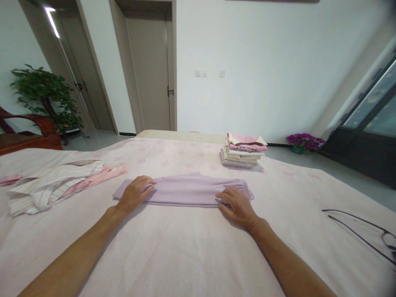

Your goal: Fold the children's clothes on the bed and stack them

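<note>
A lilac ribbed garment (185, 190) lies folded into a long strip across the pink bedsheet (185, 247). My left hand (134, 192) rests on its left end with the fingers curled over the fabric's edge. On the right end sits my right hand (236, 205), its fingers bent and pressing on the cloth. Both forearms reach in from the bottom of the view.
A stack of folded clothes (243, 151) with a pink top sits at the bed's far right. Loose striped and pink garments (55, 183) lie at the left. A black cable (359, 231) runs at the right edge. Beyond are doors, a plant and flowers.
</note>
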A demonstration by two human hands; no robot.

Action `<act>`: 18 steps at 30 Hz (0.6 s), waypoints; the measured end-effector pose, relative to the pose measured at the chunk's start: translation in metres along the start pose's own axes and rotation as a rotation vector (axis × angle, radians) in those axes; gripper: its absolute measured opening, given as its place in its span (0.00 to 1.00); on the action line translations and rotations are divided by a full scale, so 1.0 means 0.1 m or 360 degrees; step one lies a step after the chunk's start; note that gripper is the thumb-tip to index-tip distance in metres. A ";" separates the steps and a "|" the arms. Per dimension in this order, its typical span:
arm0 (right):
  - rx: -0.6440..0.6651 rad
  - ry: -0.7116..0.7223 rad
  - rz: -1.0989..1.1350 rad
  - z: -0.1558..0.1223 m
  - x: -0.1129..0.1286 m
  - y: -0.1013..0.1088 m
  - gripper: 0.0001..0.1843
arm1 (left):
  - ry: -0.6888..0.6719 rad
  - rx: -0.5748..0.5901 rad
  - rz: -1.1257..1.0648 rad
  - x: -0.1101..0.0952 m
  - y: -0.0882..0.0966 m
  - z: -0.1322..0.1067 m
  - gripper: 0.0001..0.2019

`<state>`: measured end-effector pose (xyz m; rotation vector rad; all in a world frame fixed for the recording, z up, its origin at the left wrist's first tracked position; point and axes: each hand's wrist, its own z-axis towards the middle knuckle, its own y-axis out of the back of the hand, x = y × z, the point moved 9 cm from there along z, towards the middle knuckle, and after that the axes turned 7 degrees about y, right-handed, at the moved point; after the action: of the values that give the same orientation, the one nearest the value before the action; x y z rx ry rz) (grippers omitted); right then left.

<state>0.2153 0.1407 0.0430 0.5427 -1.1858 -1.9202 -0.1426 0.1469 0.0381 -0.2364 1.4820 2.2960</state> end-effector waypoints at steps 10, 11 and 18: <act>0.0201 0.0059 0.0133 0.00 0.07 -0.15 0.08 | -0.0101 0.0477 -0.0246 -0.28 -0.48 0.04 0.20; 0.0190 0.0036 0.0145 -0.01 0.06 -0.14 0.08 | -0.0068 0.0456 -0.0249 -0.28 -0.47 0.07 0.21; 0.0176 -0.0005 0.0119 0.04 0.09 -0.11 0.05 | -0.0272 0.0436 -0.0397 -1.01 -0.69 0.37 0.21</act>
<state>0.2024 0.1379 0.0351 0.5462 -1.3024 -1.8013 -0.0200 0.1811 0.0309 -0.1338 1.5604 1.8475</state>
